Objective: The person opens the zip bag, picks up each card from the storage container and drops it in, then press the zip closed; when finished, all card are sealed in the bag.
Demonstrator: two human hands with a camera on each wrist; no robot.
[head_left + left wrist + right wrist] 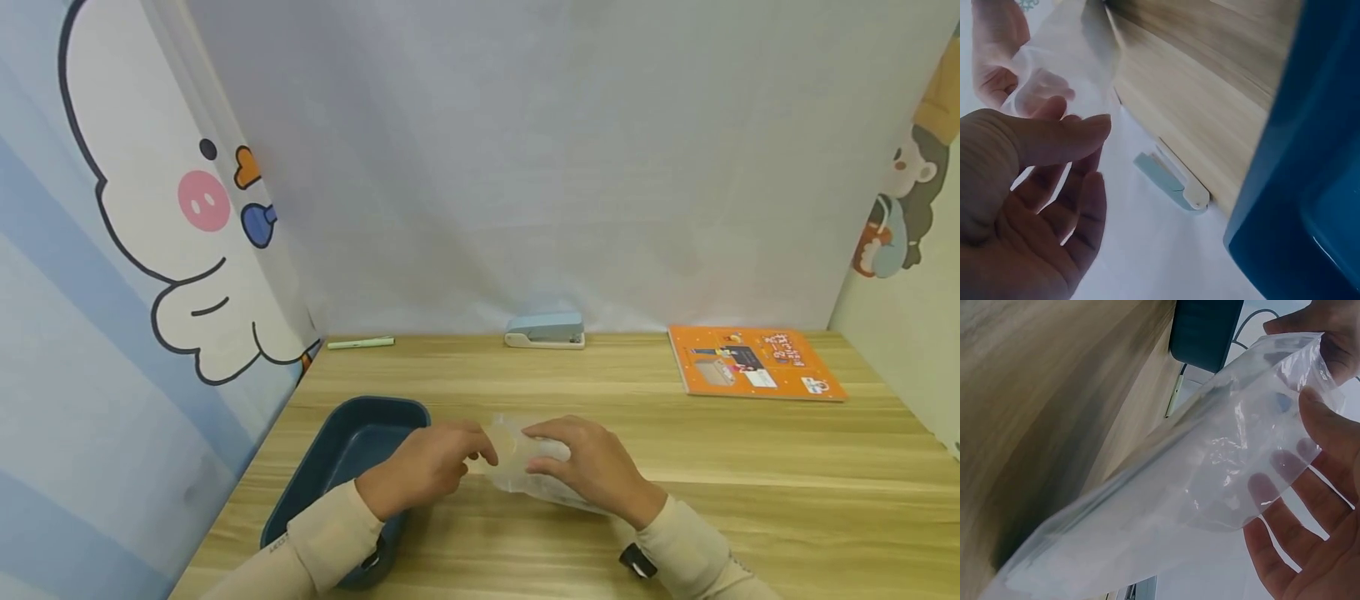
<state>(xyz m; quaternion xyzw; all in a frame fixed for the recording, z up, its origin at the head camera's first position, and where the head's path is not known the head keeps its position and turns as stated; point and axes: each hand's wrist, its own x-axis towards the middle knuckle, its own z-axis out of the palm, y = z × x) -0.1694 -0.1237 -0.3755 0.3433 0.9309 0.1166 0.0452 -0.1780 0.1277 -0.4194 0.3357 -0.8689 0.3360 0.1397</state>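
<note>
A clear, whitish plastic bag (517,467) slants just above the table in front of me. My right hand (596,462) grips it near its left end, the thumb on one side and the fingers showing through the film in the right wrist view. My left hand (427,467) is at that same end, with its index finger reaching to the edge of the bag. In the left wrist view, the left thumb and loosely bent fingers (1088,206) show no film between them. Whether the index finger is inside the bag is hidden.
A dark teal tray (281,508) stands on the left, partly under my left forearm. Along the back of the wooden table (750,483) lie a pale green pen (362,342), a blue and white stapler (546,331) and an orange book (753,367). Curtains enclose the table.
</note>
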